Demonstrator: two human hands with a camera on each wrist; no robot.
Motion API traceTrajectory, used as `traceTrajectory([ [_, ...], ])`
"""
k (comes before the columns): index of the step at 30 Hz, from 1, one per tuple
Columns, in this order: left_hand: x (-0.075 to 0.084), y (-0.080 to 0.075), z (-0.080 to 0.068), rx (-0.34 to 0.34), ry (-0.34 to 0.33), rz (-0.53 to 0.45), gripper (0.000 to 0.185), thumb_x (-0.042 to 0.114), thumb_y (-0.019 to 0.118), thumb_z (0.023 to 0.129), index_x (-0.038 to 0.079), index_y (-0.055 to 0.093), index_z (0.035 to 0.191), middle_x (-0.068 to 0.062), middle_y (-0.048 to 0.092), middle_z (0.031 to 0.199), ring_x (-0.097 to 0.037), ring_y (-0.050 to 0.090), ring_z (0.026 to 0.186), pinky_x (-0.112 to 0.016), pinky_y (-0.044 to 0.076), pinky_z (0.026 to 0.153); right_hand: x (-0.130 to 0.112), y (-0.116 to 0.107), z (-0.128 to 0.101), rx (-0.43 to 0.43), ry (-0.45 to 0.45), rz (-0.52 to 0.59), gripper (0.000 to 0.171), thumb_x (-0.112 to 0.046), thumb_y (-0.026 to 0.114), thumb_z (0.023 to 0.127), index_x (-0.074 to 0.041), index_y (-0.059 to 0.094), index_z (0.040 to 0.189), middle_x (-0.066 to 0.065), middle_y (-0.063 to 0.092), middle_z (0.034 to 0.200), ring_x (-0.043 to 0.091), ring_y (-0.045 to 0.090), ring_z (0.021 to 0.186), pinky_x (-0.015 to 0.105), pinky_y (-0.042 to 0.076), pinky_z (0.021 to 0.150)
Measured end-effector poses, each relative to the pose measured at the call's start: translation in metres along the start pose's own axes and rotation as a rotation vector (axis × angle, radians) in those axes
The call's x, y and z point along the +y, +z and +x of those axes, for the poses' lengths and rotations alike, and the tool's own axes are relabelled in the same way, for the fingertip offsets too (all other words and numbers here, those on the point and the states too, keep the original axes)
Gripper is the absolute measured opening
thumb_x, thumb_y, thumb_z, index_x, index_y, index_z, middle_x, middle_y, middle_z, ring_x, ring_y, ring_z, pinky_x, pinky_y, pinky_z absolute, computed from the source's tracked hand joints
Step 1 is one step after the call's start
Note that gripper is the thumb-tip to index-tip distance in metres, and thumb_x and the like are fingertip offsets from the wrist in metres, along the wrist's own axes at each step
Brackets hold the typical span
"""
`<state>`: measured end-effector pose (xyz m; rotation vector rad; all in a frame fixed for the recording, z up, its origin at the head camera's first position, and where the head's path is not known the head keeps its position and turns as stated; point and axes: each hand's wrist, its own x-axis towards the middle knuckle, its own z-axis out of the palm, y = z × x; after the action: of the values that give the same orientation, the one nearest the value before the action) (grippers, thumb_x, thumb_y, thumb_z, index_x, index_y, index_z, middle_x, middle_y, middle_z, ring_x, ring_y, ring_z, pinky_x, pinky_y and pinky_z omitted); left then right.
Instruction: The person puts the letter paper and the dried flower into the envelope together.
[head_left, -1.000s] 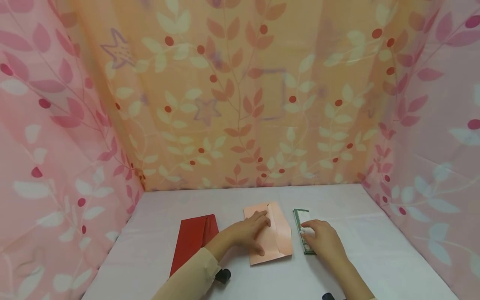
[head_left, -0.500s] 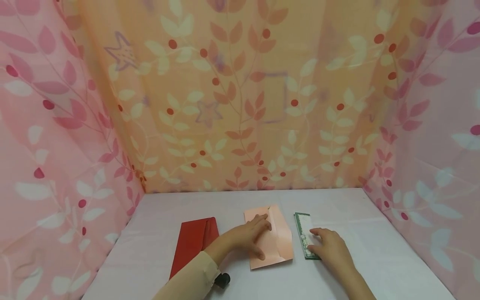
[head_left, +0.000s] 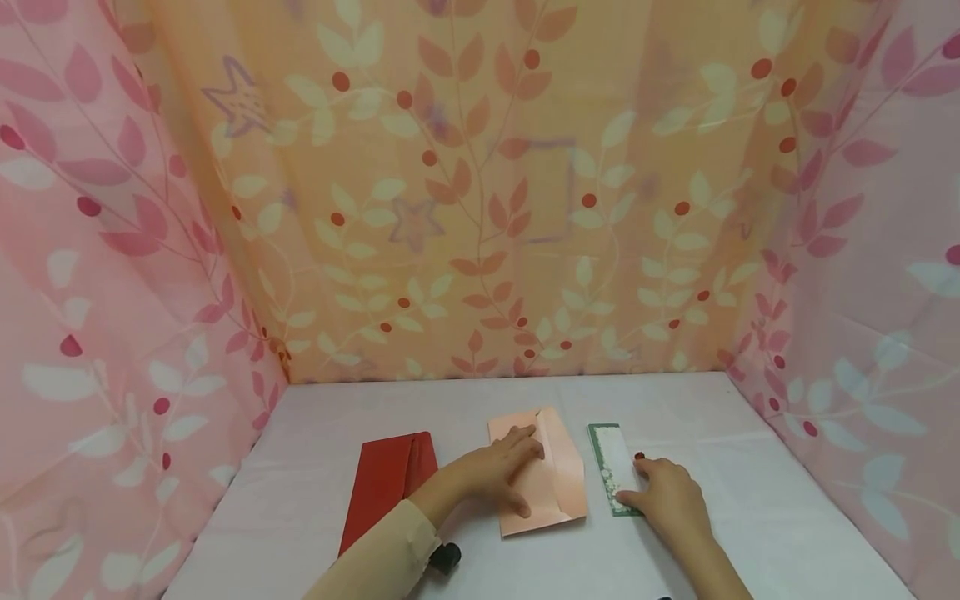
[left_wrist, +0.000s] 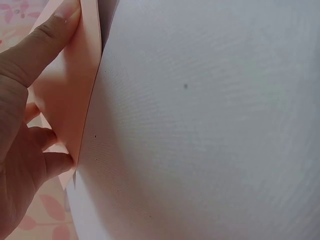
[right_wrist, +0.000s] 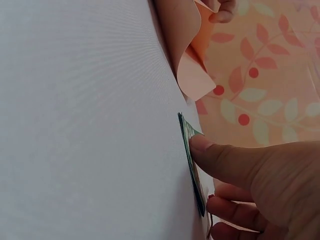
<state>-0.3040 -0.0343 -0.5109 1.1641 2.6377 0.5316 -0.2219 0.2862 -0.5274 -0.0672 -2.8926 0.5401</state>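
Observation:
In the head view my left hand rests on a peach envelope, fingers spread over its body and flap fold. The left wrist view shows the thumb lying on the paper of the envelope and fingertips at its edge. My right hand holds a narrow white card with a green floral border, thumb on its face and fingers bent at its right edge. A small red bit shows at the index fingertip. In the right wrist view, the card has layered edges and its lower part is partly hidden.
A red envelope lies to the left, partly covered by my left forearm. Everything lies on a white-covered table. Leaf-patterned curtains close it in at the back and both sides.
My right hand has shifted to the right from over the card to its right edge, uncovering more of its face. The red bit has come into view. The left hand has stayed on the peach envelope.

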Motion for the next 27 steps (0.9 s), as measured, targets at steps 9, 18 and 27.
traceTrajectory([
  [9, 0.0023, -0.0007, 0.0006, -0.02, -0.02, -0.032, 0.08, 0.052, 0.089, 0.073, 0.039, 0.04, 0.135, 0.003, 0.014, 0.171, -0.026, 0.016, 0.158, -0.057, 0.04, 0.114, -0.0018, -0.0003, -0.0005, -0.057, 0.13, 0.031, 0.084, -0.055, 0.09, 0.067, 0.004, 0.069, 0.123, 0.024, 0.073, 0.11, 0.047, 0.067, 0.099, 0.055, 0.049, 0.071],
  [18, 0.0033, -0.0013, 0.0002, -0.009, -0.005, -0.008, 0.08, 0.051, 0.089, 0.073, 0.037, 0.041, 0.135, 0.0, 0.017, 0.17, -0.028, 0.025, 0.155, -0.056, 0.043, 0.112, -0.0034, 0.0059, 0.0006, -0.076, 0.221, 0.107, 0.079, -0.044, 0.091, 0.071, 0.003, 0.065, 0.129, 0.021, 0.073, 0.117, 0.045, 0.066, 0.105, 0.054, 0.039, 0.075],
  [27, 0.0039, -0.0021, -0.0016, -0.01, -0.017, -0.023, 0.08, 0.053, 0.088, 0.073, 0.039, 0.041, 0.136, 0.001, 0.015, 0.171, -0.029, 0.024, 0.155, -0.056, 0.043, 0.111, -0.0068, 0.0048, -0.0025, -0.064, 0.218, 0.162, 0.078, -0.039, 0.09, 0.074, 0.004, 0.062, 0.132, 0.018, 0.074, 0.116, 0.043, 0.066, 0.105, 0.053, 0.035, 0.076],
])
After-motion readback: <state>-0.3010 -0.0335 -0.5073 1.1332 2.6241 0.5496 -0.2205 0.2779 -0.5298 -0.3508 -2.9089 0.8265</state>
